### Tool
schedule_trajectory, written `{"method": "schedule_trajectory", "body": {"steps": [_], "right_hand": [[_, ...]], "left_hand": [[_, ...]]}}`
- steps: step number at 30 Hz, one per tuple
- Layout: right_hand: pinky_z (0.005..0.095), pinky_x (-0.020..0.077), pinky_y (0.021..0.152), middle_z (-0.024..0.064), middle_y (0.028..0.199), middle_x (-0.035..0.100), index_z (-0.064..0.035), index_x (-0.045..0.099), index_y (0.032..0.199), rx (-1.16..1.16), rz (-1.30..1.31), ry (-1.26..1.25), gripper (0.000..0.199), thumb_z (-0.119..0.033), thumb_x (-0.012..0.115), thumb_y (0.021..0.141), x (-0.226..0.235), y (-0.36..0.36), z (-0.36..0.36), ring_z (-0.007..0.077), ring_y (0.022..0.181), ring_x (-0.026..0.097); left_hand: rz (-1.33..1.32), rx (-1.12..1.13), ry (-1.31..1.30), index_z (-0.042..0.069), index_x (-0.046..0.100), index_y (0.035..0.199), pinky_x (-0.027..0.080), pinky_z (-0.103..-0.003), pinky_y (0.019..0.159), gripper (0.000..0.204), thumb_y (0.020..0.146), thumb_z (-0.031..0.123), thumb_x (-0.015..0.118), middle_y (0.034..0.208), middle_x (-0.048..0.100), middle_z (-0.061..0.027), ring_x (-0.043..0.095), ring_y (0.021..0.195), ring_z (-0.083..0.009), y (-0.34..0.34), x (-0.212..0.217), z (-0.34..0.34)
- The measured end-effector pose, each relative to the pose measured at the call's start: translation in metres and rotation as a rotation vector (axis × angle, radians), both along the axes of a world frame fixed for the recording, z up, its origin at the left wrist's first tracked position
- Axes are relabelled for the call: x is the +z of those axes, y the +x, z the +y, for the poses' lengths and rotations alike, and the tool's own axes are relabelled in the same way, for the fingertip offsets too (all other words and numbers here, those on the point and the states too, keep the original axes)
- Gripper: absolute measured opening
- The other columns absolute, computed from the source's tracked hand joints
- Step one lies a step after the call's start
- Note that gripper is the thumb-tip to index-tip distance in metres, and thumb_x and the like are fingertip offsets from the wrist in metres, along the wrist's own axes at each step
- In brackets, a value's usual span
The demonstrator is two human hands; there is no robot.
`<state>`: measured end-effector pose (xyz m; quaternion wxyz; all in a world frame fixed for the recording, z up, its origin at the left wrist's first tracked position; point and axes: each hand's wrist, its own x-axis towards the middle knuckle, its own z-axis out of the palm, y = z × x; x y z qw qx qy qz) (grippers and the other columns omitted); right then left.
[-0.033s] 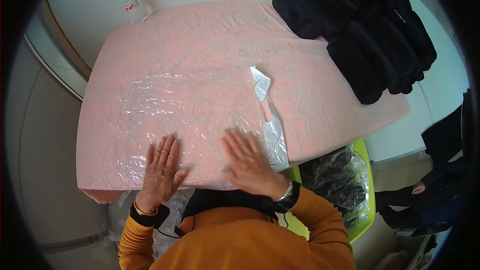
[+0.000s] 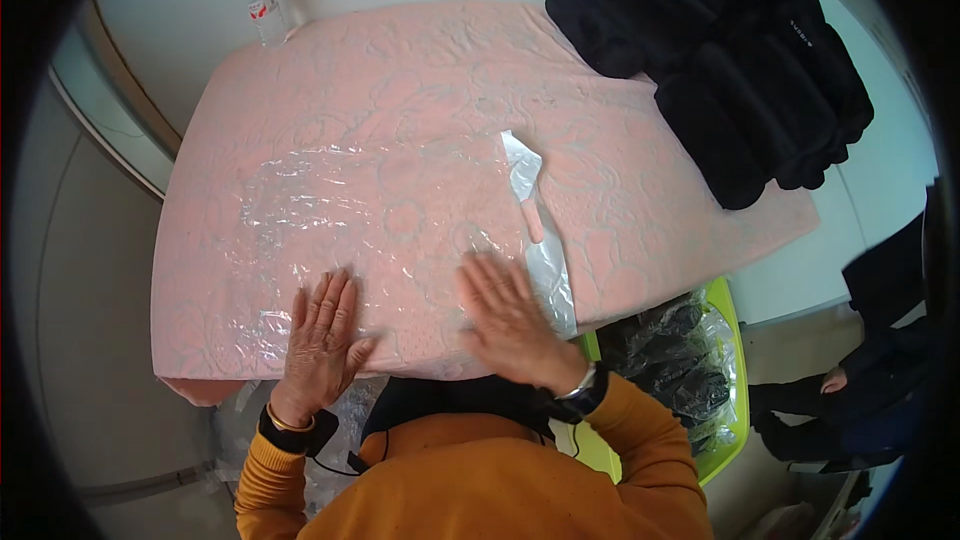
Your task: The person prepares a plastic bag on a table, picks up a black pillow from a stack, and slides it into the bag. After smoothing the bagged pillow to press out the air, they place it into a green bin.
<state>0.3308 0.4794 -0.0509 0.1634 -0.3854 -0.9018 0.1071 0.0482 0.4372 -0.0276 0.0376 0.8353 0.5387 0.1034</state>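
A clear plastic bag (image 2: pixel 310 200) with a white strip (image 2: pixel 548 275) along its right end lies flat on the pink patterned cover (image 2: pixel 420 50). My left hand (image 2: pixel 322 340) rests palm down on the bag's near part, fingers stretched out and holding nothing. To the right, my right hand (image 2: pixel 512 320) is spread over the bag close to the white strip, its fingers slightly blurred. Whether that palm presses on the plastic or hovers just above it, I cannot tell.
Black padded items (image 2: pixel 720 60) are piled at the table's far right corner. A lime-green bin (image 2: pixel 741 390) holding dark things in clear plastic (image 2: pixel 675 360) stands below the right edge. A clear bottle (image 2: pixel 265 12) stands at the far left. Another person's hand (image 2: pixel 836 380) shows at right.
My right hand has shifted slightly to the right over the bag, toward the white strip. My left hand and the bag stay in place.
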Motion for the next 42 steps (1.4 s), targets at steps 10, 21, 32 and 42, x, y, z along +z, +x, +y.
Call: {"method": "schedule_trajectory", "body": {"steps": [10, 21, 32, 42], "right_hand": [[0.0575, 0.0131, 0.113, 0.0223, 0.153, 0.021, 0.0067, 0.025, 0.144, -0.431, -0.223, 0.077, 0.068, -0.024, 0.051, 0.09, 0.026, 0.071, 0.042, 0.0364, 0.143, 0.019], [0.0554, 0.011, 0.114, 0.0231, 0.153, 0.02, 0.0064, 0.021, 0.146, 0.024, -0.02, -0.029, 0.077, -0.029, 0.057, 0.088, 0.01, 0.014, 0.032, 0.0369, 0.144, 0.014], [0.0533, 0.0093, 0.115, 0.0218, 0.155, 0.018, 0.0052, 0.016, 0.147, -0.179, -0.168, -0.021, 0.077, -0.04, 0.048, 0.094, 0.012, 0.069, 0.043, 0.0334, 0.145, 0.015], [0.0474, 0.0148, 0.115, 0.0234, 0.152, 0.022, 0.0058, 0.021, 0.146, -0.032, -0.052, -0.098, 0.074, -0.03, 0.055, 0.091, 0.033, 0.096, 0.061, 0.0348, 0.143, 0.02]], "left_hand": [[-0.022, 0.048, 0.006, -0.002, 0.025, 0.147, 0.013, -0.052, 0.115, 0.073, 0.092, 0.037, 0.053, 0.154, 0.023, -0.0196, 0.021, 0.143, -0.0353, 0.007, 0.009, 0.003], [-0.009, -0.084, 0.021, -0.003, 0.023, 0.147, 0.011, -0.053, 0.115, 0.074, 0.093, 0.039, 0.052, 0.153, 0.022, -0.0216, 0.02, 0.143, -0.0347, 0.01, -0.007, 0.018], [0.096, 0.296, 0.016, -0.003, 0.021, 0.147, 0.013, -0.05, 0.115, 0.074, 0.096, 0.044, 0.043, 0.154, 0.022, -0.0227, 0.021, 0.143, -0.0371, -0.112, -0.01, 0.001], [0.27, 0.543, -0.109, -0.005, 0.028, 0.143, 0.015, -0.055, 0.114, 0.077, 0.091, 0.045, 0.053, 0.15, 0.027, -0.0244, 0.027, 0.139, -0.0389, -0.132, 0.018, 0.001]]}}
